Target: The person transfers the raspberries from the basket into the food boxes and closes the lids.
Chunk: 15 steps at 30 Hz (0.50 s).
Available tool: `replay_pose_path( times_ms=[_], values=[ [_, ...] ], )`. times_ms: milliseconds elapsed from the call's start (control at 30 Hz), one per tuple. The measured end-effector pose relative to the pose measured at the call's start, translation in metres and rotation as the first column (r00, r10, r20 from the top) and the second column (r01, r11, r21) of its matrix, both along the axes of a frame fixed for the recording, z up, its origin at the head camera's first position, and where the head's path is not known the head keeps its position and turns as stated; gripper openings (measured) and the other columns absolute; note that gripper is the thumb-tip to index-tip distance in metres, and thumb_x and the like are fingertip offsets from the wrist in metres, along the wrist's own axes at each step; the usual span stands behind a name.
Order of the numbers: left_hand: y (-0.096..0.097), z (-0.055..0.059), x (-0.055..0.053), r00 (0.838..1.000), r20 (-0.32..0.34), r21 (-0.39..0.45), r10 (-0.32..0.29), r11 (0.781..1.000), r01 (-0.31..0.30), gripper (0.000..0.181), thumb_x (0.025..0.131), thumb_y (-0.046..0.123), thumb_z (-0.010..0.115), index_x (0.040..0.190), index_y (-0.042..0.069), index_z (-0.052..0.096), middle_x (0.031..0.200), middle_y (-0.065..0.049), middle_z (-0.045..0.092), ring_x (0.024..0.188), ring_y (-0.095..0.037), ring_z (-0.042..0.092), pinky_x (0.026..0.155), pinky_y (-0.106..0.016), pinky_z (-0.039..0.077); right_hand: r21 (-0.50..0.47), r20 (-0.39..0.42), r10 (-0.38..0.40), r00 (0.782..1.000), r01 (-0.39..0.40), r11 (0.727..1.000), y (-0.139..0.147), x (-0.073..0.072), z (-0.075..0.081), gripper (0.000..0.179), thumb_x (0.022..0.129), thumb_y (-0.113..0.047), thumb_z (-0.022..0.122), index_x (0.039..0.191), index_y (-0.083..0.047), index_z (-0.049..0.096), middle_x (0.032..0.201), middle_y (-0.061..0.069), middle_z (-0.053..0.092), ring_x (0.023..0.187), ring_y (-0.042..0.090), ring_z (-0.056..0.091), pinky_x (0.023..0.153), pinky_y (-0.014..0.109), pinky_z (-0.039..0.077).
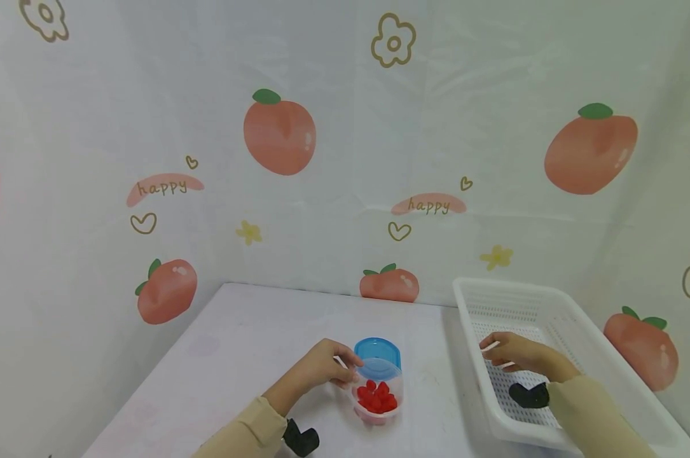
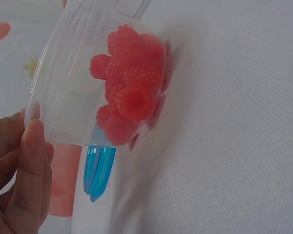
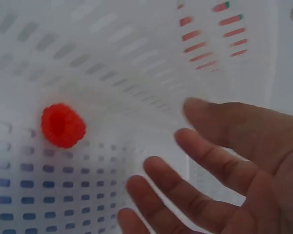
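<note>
A clear plastic cup (image 1: 373, 419) stands on the table with several red raspberries (image 1: 377, 397) inside. My left hand (image 1: 330, 364) pinches its rim between thumb and fingers, as the left wrist view also shows. Just behind the cup is a blue lid (image 1: 377, 348); whether it is joined to the cup I cannot tell. Over the white perforated basket (image 1: 496, 416), my right hand (image 1: 519, 354) has its fingers spread and loosely bent, holding nothing. In the right wrist view a single raspberry (image 3: 63, 126) lies in the basket, apart from the fingertips.
The basket takes up the right side of the white table (image 1: 253, 331), its walls raised around the right hand. Behind the table hangs a white cloth (image 1: 333, 242) printed with peaches. Dark straps (image 1: 301, 439) sit at both wrists.
</note>
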<state>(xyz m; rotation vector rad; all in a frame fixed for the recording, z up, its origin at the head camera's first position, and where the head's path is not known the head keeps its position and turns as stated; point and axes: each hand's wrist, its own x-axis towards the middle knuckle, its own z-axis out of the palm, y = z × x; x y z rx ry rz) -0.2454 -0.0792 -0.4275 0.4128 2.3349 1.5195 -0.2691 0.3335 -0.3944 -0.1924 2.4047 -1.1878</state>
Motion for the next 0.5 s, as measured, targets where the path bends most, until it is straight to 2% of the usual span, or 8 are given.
replay_pose_path(
  times_ms=[100, 200, 367, 500],
  values=[
    [0.001, 0.000, 0.001, 1.000, -0.006, 0.004, 0.005, 1.000, -0.005, 0.020, 0.080, 0.006, 0.077, 0.099, 0.001, 0.073, 0.079, -0.004, 0.064, 0.063, -0.014, 0.062, 0.061, -0.027, 0.059, 0.034, 0.068, 0.002, 0.998, -0.004, 0.999, -0.001, 0.000, -0.006, 0.025, 0.085, -0.005, 0.057, 0.109, 0.002, 0.053, 0.085, 0.003, 0.057, 0.081, 0.018, 0.054, 0.072, 0.033, 0.048],
    [0.001, 0.000, 0.001, 1.000, -0.008, 0.006, 0.009, 1.000, -0.009, 0.020, 0.080, 0.006, 0.077, 0.098, 0.001, 0.073, 0.079, -0.005, 0.064, 0.063, -0.014, 0.062, 0.062, -0.027, 0.059, 0.050, 0.113, 0.022, 0.993, -0.028, 0.998, -0.004, 0.001, -0.009, 0.026, 0.078, -0.001, 0.057, 0.103, -0.003, 0.053, 0.073, -0.001, 0.054, 0.074, 0.014, 0.052, 0.069, 0.029, 0.046],
    [0.000, -0.001, 0.000, 1.000, -0.008, 0.013, 0.005, 1.000, -0.005, 0.020, 0.080, 0.006, 0.077, 0.098, 0.001, 0.073, 0.079, -0.005, 0.064, 0.063, -0.014, 0.062, 0.061, -0.028, 0.059, 0.080, 0.148, 0.060, 0.987, -0.072, 0.994, -0.010, 0.006, -0.008, 0.025, 0.072, 0.002, 0.060, 0.094, -0.006, 0.055, 0.073, -0.002, 0.054, 0.071, 0.012, 0.050, 0.064, 0.025, 0.041],
    [0.000, -0.001, 0.000, 1.000, -0.008, 0.015, 0.001, 1.000, -0.001, 0.020, 0.080, 0.006, 0.077, 0.098, 0.000, 0.073, 0.079, -0.004, 0.064, 0.063, -0.013, 0.062, 0.061, -0.028, 0.059, 0.128, 0.147, 0.077, 0.986, -0.096, 0.987, -0.012, 0.008, -0.009, 0.024, 0.069, 0.004, 0.062, 0.090, -0.007, 0.058, 0.075, -0.001, 0.057, 0.068, 0.012, 0.049, 0.062, 0.023, 0.038]
  ],
)
